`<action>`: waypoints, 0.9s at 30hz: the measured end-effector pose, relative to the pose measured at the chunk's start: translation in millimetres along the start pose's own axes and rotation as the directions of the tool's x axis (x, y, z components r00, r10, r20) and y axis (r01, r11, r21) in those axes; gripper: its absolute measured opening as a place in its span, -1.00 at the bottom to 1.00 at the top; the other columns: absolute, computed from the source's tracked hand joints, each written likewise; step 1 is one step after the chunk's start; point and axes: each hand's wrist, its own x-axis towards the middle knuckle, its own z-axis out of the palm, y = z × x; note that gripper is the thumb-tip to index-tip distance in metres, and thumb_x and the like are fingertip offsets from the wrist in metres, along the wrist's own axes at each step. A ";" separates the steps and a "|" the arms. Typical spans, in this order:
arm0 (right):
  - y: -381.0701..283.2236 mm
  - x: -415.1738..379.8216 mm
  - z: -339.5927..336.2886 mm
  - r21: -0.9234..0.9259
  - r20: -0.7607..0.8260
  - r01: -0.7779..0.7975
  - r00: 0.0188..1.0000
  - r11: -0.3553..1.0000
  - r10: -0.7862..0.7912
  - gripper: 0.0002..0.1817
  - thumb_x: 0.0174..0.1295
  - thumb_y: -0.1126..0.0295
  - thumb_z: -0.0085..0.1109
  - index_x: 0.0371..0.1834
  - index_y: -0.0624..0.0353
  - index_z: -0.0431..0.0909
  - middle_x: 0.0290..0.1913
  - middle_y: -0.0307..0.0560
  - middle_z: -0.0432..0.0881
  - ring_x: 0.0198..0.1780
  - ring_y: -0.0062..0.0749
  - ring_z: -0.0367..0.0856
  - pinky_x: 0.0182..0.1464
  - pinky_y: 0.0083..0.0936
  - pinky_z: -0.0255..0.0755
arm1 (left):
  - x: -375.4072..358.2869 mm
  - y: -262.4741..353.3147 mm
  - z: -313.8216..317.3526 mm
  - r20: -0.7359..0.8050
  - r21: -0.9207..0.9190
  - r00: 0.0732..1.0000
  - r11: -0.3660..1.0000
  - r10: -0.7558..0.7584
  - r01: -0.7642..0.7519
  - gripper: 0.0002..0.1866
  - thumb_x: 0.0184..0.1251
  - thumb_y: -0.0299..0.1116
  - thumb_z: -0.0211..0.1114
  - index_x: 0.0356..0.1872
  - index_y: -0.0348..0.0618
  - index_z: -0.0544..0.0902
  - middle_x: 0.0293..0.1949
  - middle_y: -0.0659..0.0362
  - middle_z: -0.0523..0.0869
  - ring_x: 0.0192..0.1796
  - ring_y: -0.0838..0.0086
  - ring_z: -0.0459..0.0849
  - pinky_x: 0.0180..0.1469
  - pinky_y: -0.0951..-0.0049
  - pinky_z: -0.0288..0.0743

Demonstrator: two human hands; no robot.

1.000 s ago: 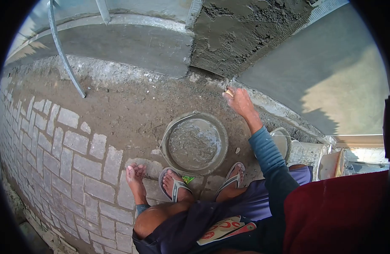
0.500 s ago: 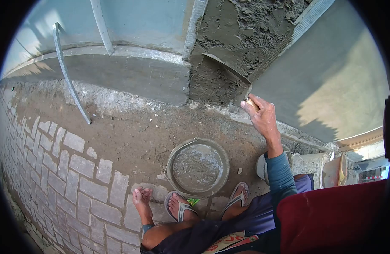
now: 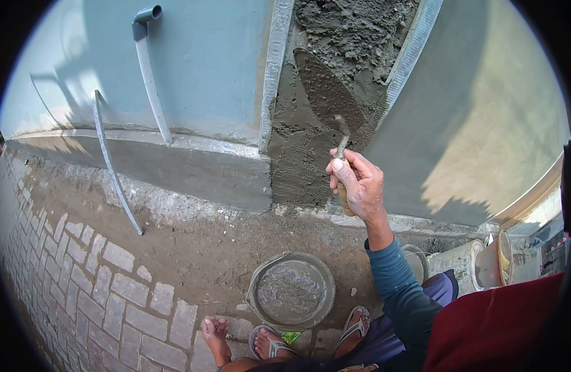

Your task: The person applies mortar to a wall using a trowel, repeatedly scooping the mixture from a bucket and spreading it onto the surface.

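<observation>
My right hand (image 3: 360, 186) is closed round the wooden handle of a trowel (image 3: 327, 93). Its leaf-shaped blade, speckled with mortar, lies over the wet grey mortar (image 3: 298, 167) on the wall strip, tip pointing up and left. Above the blade, the mortar is rough and lumpy; lower down it is smoother. My left hand (image 3: 216, 328) is low at the left, beside my sandalled foot, holding nothing, its fingers apart and slightly curled. Between my feet and the wall stands a round bucket (image 3: 291, 290) with wet mortar in it.
Pale straight strips (image 3: 276, 77) border the mortar on both sides. A grey pipe (image 3: 150, 80) with an elbow comes down the blue wall, and a thin bent strip (image 3: 115, 167) leans nearby. More buckets (image 3: 493, 260) stand at right. Paving stones (image 3: 142, 316) cover the left ground.
The trowel has moved up the wall and turned, so its blade now shows broadside instead of nearly edge-on. The view has tilted up, showing more wall.
</observation>
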 end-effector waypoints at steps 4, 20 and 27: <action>12.3 21.3 24.9 0.225 0.060 -0.144 0.989 0.964 0.134 -0.67 0.44 0.29 0.14 0.02 0.39 0.58 -0.37 -0.16 0.63 -0.52 -0.65 0.55 -0.54 -0.67 0.46 | -1.1 2.1 -0.6 -0.011 -0.008 1.000 1.000 -0.003 0.003 -0.60 0.50 0.11 0.08 -0.07 -0.03 0.48 -0.33 0.17 0.64 -0.25 0.32 0.70 -0.17 0.36 0.56; 6.0 21.6 46.3 0.359 0.067 -0.194 0.981 0.913 0.182 -0.68 0.48 0.21 0.07 -0.12 0.32 0.57 -0.42 -0.21 0.59 -0.57 -0.66 0.51 -0.59 -0.68 0.42 | -2.9 5.2 -2.1 -0.023 -0.001 0.999 1.000 -0.031 0.031 -0.56 0.52 0.09 0.08 -0.01 -0.11 0.48 -0.29 0.14 0.65 -0.19 0.32 0.71 -0.09 0.35 0.57; 91.4 -14.7 65.0 0.186 0.082 -0.319 0.948 0.929 0.309 -0.69 0.49 0.21 0.05 -0.15 0.29 0.56 -0.43 -0.22 0.57 -0.57 -0.66 0.49 -0.58 -0.66 0.42 | -7.5 5.4 0.6 -0.029 -0.006 0.999 1.000 -0.020 0.020 -0.57 0.53 0.08 0.07 -0.01 -0.12 0.48 -0.26 0.14 0.66 -0.19 0.32 0.72 -0.09 0.36 0.57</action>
